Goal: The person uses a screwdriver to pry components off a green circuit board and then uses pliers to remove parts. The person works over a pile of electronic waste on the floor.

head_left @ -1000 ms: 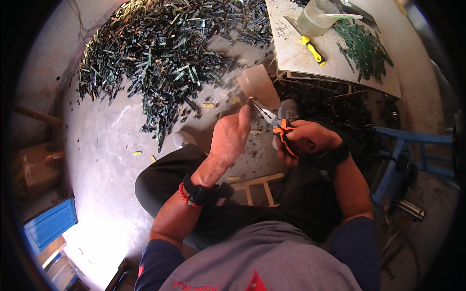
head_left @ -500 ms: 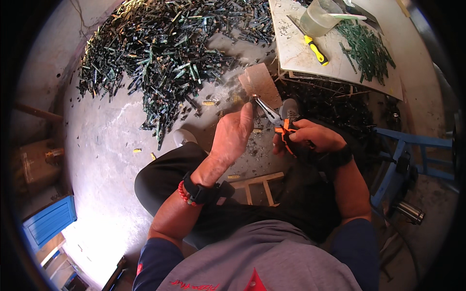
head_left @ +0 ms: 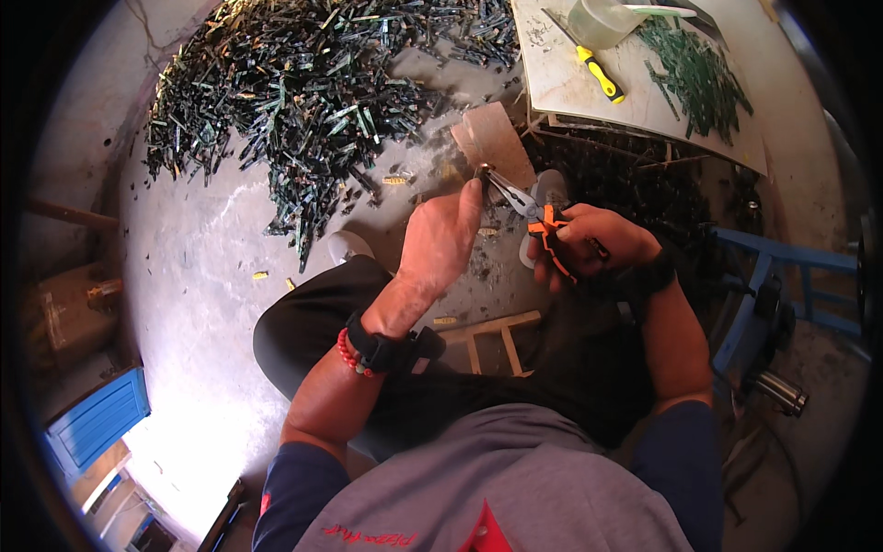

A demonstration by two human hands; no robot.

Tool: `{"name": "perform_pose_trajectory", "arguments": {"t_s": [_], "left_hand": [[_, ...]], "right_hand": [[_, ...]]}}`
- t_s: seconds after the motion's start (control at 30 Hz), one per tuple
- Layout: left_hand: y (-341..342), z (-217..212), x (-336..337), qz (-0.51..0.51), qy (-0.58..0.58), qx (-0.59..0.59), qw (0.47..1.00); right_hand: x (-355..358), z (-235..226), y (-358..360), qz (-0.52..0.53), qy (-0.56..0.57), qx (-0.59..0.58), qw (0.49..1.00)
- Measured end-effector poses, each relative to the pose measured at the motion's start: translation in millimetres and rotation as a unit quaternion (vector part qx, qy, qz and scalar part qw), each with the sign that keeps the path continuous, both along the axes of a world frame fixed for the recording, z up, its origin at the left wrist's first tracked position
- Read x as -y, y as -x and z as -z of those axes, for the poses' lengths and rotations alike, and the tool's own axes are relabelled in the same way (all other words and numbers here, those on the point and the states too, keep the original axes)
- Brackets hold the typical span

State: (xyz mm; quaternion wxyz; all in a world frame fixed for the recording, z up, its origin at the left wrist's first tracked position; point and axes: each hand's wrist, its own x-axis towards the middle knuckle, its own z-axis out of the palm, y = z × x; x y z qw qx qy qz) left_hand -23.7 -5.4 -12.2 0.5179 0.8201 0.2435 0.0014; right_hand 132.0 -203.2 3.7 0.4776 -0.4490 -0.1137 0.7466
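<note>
My right hand [head_left: 602,241] is wrapped round long-nose pliers [head_left: 526,204] with orange and black handles. Their steel jaws point up and left, ending right by the thumb of my left hand [head_left: 443,237]. That hand is closed, thumb against the fingers, pinching a small piece [head_left: 480,171] at the jaw tips; its kind is too small to make out. Below the tips lies a brownish flat board [head_left: 497,138] on the floor. My two hands stay apart, joined only by the pliers and the piece.
A large heap of dark green and black strips [head_left: 322,101] covers the floor ahead. On a pale board [head_left: 561,78] at the right are a yellow-black screwdriver [head_left: 602,77], a plastic scoop [head_left: 602,23] and green strips [head_left: 704,87]. A blue metal frame [head_left: 773,267] stands right.
The pliers and my right hand have shifted slightly right, and the handles stand somewhat farther apart. My left thumb is a little higher in the picture, still at the jaw tips.
</note>
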Motion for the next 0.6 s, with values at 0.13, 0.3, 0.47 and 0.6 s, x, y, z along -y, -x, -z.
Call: {"name": "perform_pose_trajectory", "arguments": {"t_s": [0.13,0.3,0.47,0.6], "left_hand": [[3,1,2,0.002,-0.031,-0.002,1.000],[6,6,3,0.005,-0.056,0.004,0.998],[11,14,5,-0.012,-0.065,0.051,0.996],[15,16,6,-0.004,-0.026,0.022,0.999]], "right_hand": [[-3,3,3,0.017,0.033,-0.010,0.999],[-2,7,2,-0.004,0.041,-0.014,0.999],[-2,8,6,0.003,0.061,-0.022,0.998],[-3,10,16,-0.013,0.071,0.015,0.997]]}}
